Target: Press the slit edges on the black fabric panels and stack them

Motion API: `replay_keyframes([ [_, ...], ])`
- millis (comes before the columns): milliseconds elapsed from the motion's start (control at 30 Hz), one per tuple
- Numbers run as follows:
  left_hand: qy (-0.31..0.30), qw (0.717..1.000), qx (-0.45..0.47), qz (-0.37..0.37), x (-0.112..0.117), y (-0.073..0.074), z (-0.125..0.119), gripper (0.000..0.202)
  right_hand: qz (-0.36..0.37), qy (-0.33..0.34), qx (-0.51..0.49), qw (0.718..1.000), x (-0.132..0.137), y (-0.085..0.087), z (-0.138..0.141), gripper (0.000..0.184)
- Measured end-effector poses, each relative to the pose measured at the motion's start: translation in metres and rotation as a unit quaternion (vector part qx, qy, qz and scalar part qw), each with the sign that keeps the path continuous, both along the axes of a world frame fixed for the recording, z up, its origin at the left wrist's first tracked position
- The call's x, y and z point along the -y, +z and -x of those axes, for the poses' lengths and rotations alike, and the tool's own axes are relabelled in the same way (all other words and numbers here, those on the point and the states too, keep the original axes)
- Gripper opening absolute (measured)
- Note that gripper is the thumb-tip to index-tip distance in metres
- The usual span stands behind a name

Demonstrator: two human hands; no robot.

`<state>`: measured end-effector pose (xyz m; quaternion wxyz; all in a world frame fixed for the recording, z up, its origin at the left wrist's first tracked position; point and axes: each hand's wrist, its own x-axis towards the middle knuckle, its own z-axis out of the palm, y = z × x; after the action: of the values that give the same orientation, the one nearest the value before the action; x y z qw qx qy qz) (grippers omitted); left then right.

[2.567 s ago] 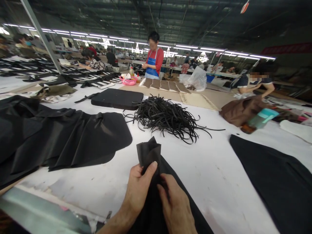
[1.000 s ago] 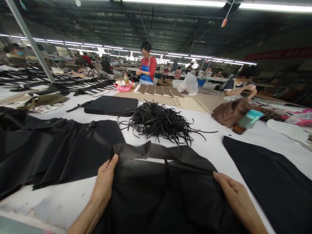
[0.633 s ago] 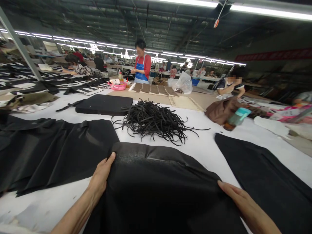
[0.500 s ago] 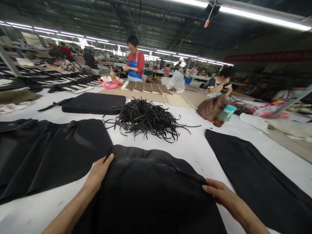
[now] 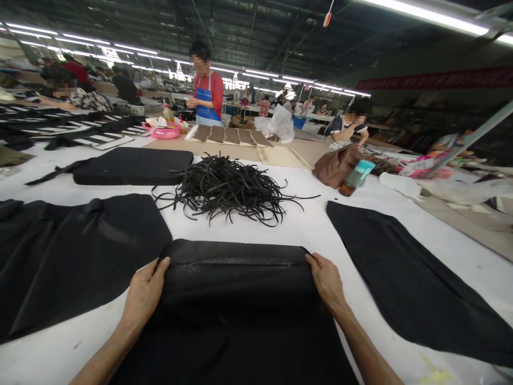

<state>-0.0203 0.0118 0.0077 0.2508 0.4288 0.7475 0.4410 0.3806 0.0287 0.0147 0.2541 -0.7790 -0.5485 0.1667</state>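
I'm gripping the black fabric [image 5: 236, 272] at both ends of its far fold, left hand [image 5: 143, 286] and right hand [image 5: 327, 279] spread wide so it lies flat, near the strip pile [image 5: 226, 187].

The black fabric piece [image 5: 236, 278], bunched up a moment ago, now lies spread flat, its far edge straight; the left hand [image 5: 143, 291] and right hand [image 5: 326, 279] have moved apart to grip its two far corners.

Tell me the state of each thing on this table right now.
black cloth: spread flat, far edge gripped at both corners.
left hand: gripping cloth's left corner.
right hand: gripping its right corner.
black strips: tangled heap, untouched.
bottle: capped, tilted beside brown bag.
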Motion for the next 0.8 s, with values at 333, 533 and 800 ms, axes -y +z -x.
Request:
replay_keyframes([
  [333, 0.057, 0.942, 0.323, 0.072, 0.0, 0.015, -0.002, 0.032, 0.046, 0.041, 0.157, 0.986, -0.004, 0.003, 0.015, 0.033],
  [533, 0.055, 0.996, -0.064, 0.005, -0.001, 0.019, 0.022, 0.041, 0.066, 0.029, 0.192, 0.979, -0.028, 0.0, 0.018, 0.039],
  [800, -0.417, 0.83, -0.366, -0.055, 0.039, 0.022, -0.032, 0.037, -0.14, -0.005, 0.316, 0.938, -0.006, 0.025, 0.023, 0.043],
])
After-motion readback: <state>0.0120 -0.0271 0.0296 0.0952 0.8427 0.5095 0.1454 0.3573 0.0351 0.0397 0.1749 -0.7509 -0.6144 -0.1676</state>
